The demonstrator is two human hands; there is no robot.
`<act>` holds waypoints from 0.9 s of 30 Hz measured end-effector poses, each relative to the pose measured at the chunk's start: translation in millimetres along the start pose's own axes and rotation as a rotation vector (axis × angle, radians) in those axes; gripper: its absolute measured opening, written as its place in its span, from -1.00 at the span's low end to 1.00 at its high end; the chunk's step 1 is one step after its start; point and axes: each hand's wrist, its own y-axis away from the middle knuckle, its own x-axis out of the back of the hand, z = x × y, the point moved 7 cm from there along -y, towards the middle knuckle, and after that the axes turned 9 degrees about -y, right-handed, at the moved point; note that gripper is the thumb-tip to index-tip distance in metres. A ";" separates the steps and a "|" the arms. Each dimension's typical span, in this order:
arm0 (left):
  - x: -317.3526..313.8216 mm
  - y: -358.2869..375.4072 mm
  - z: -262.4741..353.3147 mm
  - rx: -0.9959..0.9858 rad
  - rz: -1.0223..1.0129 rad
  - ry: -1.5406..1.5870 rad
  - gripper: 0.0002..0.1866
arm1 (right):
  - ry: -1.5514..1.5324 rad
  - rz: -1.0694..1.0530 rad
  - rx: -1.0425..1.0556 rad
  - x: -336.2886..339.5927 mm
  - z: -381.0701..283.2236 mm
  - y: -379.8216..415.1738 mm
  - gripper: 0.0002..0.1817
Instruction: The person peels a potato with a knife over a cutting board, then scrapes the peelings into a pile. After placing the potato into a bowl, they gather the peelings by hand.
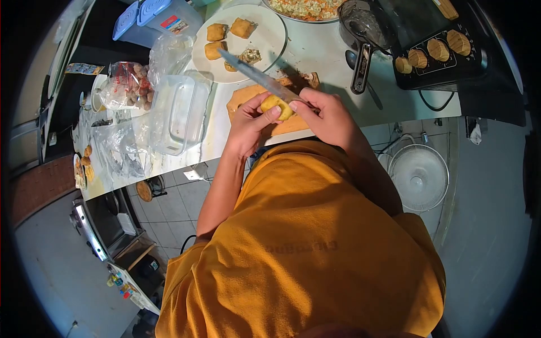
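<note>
Over the wooden cutting board (241, 97), my left hand (247, 128) grips a yellow fried tofu piece (276, 106) between thumb and fingers. My right hand (328, 118) is closed around a knife (253, 73), its thumb right at the tofu. The blade points up and left, crossing above the edge of a white plate (273, 39). On that plate sit several golden fried tofu pieces (216, 32) and a small pile of pale crumbly scraps (250, 56). Brownish bits (310, 80) lie on the board beyond my hands.
Left of the plate are a clear plastic container (179, 112), a bag of reddish bulbs (131, 84) and blue-lidded boxes (155, 17). A bowl of shredded vegetables (307, 8), a dark saucepan (363, 34) and a black appliance with wooden-looking knobs (438, 49) stand at the back right.
</note>
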 end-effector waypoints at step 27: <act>-3.7 -10.5 -2.6 0.003 0.066 0.145 -0.61 | -0.112 0.111 -0.042 -6.2 27.1 -7.4 -0.77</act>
